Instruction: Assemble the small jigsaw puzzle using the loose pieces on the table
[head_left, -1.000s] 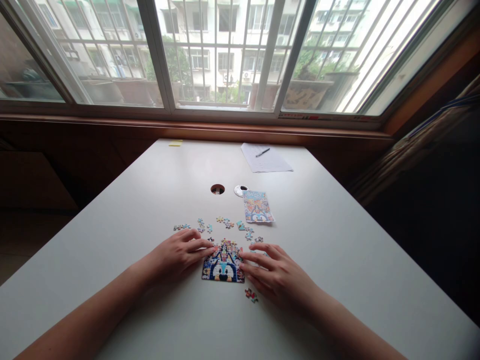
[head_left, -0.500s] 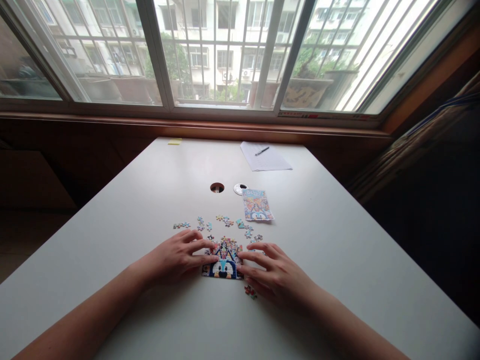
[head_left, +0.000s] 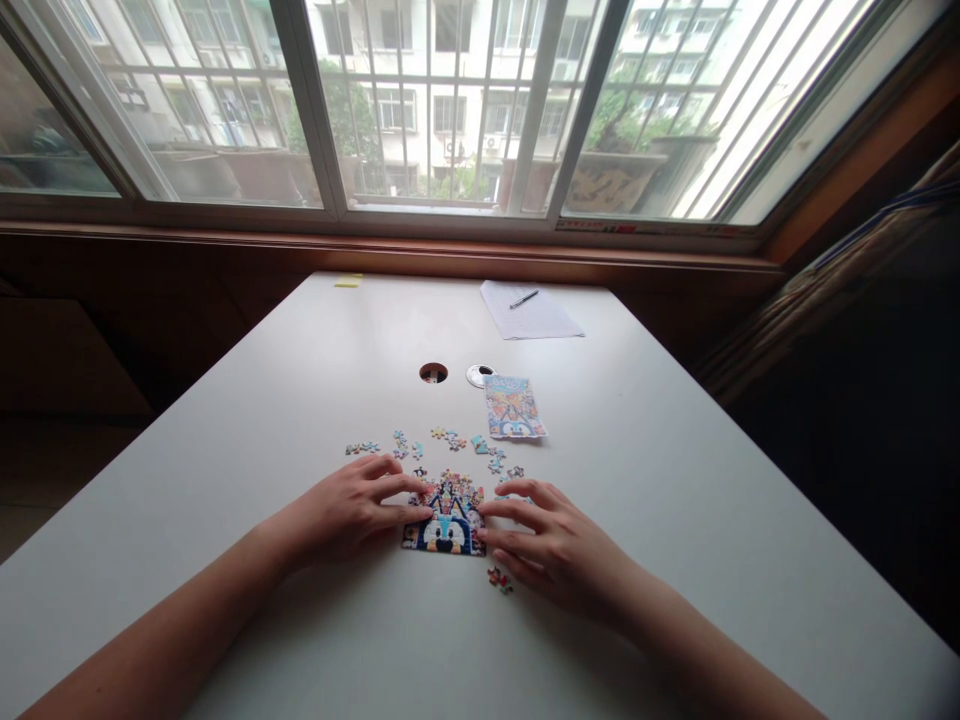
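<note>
A partly joined jigsaw puzzle (head_left: 446,530) lies flat on the white table, its lower part showing a blue cartoon dog's face. My left hand (head_left: 367,500) rests at its left edge, fingers stretched out and fingertips touching the joined pieces. On the opposite edge, my right hand (head_left: 544,540) has spread fingers, with fingertips against the puzzle's side. Loose puzzle pieces (head_left: 454,440) lie in an arc beyond the puzzle. A small clump of reddish pieces (head_left: 499,580) sits beneath and beside my right hand. Some pieces near the right fingers are partly hidden.
A printed picture sheet (head_left: 516,408) with the same dog lies beyond the pieces, near a round cable-hole cover (head_left: 480,376) and an open hole (head_left: 433,373). White papers (head_left: 536,318) with a pen (head_left: 523,300) and a yellow sticky note (head_left: 348,281) lie at the far edge.
The left fingertips have drawn back slightly to the left, off the dog's face. The right hand has barely moved, and the whole view has shifted a little.
</note>
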